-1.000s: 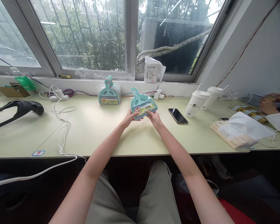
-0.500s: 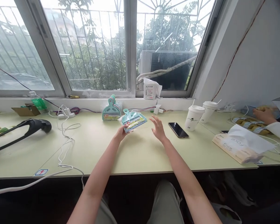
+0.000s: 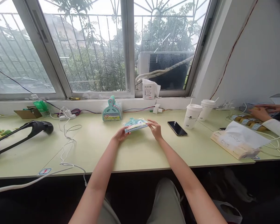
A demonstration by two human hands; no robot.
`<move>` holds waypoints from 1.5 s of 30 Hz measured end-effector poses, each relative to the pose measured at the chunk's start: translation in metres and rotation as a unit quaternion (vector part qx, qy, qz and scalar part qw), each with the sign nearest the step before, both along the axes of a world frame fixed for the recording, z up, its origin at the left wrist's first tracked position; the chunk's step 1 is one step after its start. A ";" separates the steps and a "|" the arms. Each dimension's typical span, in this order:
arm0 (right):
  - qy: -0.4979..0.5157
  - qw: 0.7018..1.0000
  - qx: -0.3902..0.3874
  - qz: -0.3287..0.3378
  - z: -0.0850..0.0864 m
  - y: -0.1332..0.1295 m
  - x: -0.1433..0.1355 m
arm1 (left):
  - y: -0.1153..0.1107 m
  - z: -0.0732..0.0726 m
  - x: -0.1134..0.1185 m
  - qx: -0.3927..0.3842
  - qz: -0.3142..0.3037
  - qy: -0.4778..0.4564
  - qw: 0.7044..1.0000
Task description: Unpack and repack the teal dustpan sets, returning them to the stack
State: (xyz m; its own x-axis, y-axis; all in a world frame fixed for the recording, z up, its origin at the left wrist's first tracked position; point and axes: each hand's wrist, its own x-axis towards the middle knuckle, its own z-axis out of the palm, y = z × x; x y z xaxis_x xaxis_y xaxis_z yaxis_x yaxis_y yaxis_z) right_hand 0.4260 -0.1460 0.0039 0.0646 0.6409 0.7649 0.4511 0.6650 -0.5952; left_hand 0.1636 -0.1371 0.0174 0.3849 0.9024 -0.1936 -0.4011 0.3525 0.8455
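Observation:
A small teal dustpan and brush set [image 3: 135, 125] in clear wrap is held just above the table, its handle pointing away from me. My left hand [image 3: 121, 134] grips its left end, thumb on the near edge. At its right end, the fingers of my right hand [image 3: 154, 129] pinch the corner. Behind and to the left, a stack of similar teal sets [image 3: 112, 109] stands upright near the wall, wrapped in plastic.
To the right are a phone [image 3: 177, 128], two white cups [image 3: 192, 115] [image 3: 207, 109] and a tissue pack [image 3: 235, 143]. Another person's hands [image 3: 261, 112] are at the far right. White cables [image 3: 66, 140] and a black frame-like object [image 3: 25, 130] lie left.
My right hand has moved left and closed on the set's right end. The set has tilted, so its label side is seen more edge-on. The other person's hands have come together.

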 end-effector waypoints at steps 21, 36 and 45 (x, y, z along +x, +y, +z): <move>0.235 0.902 -0.360 -0.028 -0.031 0.029 0.008 | -0.005 -0.009 0.027 0.221 0.058 0.211 0.950; 0.309 0.903 -0.299 0.028 -0.030 0.029 0.005 | 0.003 -0.014 0.045 0.409 0.215 0.359 0.811; 0.211 0.920 -0.270 0.191 -0.020 0.016 -0.003 | -0.008 -0.009 0.039 0.316 0.317 0.372 0.813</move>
State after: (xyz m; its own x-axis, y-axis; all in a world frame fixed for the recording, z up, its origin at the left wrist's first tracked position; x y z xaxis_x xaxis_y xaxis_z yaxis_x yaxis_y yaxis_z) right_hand 0.4233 -0.1302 -0.0158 -0.0268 0.9577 0.2866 -0.1018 0.2826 -0.9538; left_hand 0.2026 -0.1451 0.0086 -0.2086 0.8838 0.4189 0.3727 -0.3241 0.8695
